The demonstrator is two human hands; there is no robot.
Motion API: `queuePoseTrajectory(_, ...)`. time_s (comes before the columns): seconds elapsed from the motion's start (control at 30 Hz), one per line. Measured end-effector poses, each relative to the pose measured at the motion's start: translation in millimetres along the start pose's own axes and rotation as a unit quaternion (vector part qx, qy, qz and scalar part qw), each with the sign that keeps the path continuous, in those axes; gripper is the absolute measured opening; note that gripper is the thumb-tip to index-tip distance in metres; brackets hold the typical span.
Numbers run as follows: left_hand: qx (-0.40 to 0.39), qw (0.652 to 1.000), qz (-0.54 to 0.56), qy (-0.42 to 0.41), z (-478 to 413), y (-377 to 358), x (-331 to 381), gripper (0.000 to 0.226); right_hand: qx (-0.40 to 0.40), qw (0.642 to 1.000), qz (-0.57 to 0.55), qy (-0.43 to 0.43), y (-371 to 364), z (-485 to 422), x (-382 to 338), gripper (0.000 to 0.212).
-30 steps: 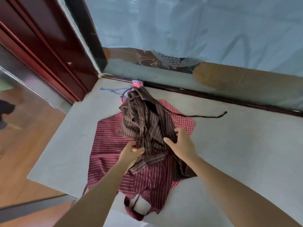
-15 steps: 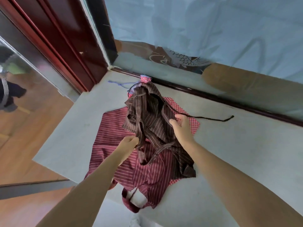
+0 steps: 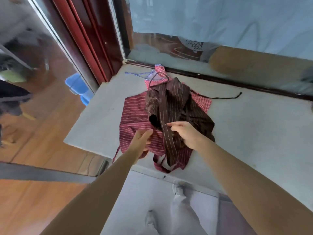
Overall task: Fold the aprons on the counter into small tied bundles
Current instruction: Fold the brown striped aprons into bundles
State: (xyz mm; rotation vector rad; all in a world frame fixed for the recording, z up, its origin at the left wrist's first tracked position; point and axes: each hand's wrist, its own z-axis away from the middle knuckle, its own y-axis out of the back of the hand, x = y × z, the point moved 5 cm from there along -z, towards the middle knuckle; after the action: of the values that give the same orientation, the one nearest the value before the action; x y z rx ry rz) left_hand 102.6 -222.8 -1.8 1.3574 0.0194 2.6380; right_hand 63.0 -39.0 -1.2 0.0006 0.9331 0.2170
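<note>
While the brown striped apron is sitting bunched up on top of the maroon striped apron and a red checked apron on the grey worktop, the right hand is pinching one of its striped bands, grip closed on it. The left hand is hanging over the maroon one, grip loose, fingers straight. A brown tie is trailing off to the right.

A single head-worn wide-angle view looks forward and steeply down, close over the surface, with the floor at left.
</note>
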Motion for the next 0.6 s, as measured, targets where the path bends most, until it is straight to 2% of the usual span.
queuePoseTrajectory(0.07, -0.018, 0.996, 0.086, 0.028, 11.0, 7.1, -13.9, 0.048, -0.039, 0.999, 0.001, -0.019, -19.5, 22.3, 18.9, 0.026)
queuePoseTrajectory(0.13, -0.037, 0.990, 0.132, 0.028, 28.6, 10.7, -23.9, 0.042, -0.123, 0.992, 0.035, -0.025, -47.1, 50.1, 39.4, 0.022)
queuePoseTrajectory(0.2, -0.020, 0.997, 0.078, 0.006, 41.1, 12.0, -30.9, 0.030, -0.190, 0.976, 0.091, -0.058, -64.7, 72.4, 57.3, 0.023)
queuePoseTrajectory(0.27, 0.003, 0.998, -0.055, -0.032, 56.4, 13.7, -41.8, 0.032, -0.205, 0.965, 0.139, -0.083, -74.6, 92.8, 68.9, 0.022)
queuePoseTrajectory(0.33, 0.001, 0.993, -0.110, -0.047, 70.5, 13.9, -54.5, 0.036, -0.142, 0.971, 0.188, -0.039, -73.5, 102.5, 71.3, 0.020)
queuePoseTrajectory(0.4, -0.016, 0.993, -0.114, -0.027, 85.3, 13.0, -66.8, 0.036, -0.001, 0.968, 0.242, 0.068, -61.4, 109.9, 66.9, 0.019)
queuePoseTrajectory(0.43, -0.032, 0.992, -0.118, -0.017, 91.4, 11.3, -71.9, 0.036, 0.046, 0.955, 0.262, 0.134, -58.0, 117.4, 62.7, 0.029)
queuePoseTrajectory(0.47, -0.053, 0.991, -0.125, -0.010, 98.6, 7.8, -78.2, 0.036, 0.039, 0.938, 0.288, 0.189, -58.9, 123.6, 65.5, 0.047)
queuePoseTrajectory(0.5, -0.072, 0.989, -0.126, -0.002, 104.5, 4.4, -83.2, 0.035, 0.000, 0.914, 0.343, 0.216, -63.6, 127.3, 72.5, 0.065)
queuePoseTrajectory(0.53, -0.089, 0.988, -0.126, 0.004, 109.3, 1.1, -88.0, 0.034, -0.043, 0.880, 0.421, 0.214, -70.4, 129.9, 83.4, 0.077)
queuePoseTrajectory(0.6, -0.121, 0.983, -0.135, 0.022, 122.4, -8.2, -100.1, 0.034, -0.098, 0.810, 0.551, 0.177, -78.7, 138.1, 111.8, 0.077)
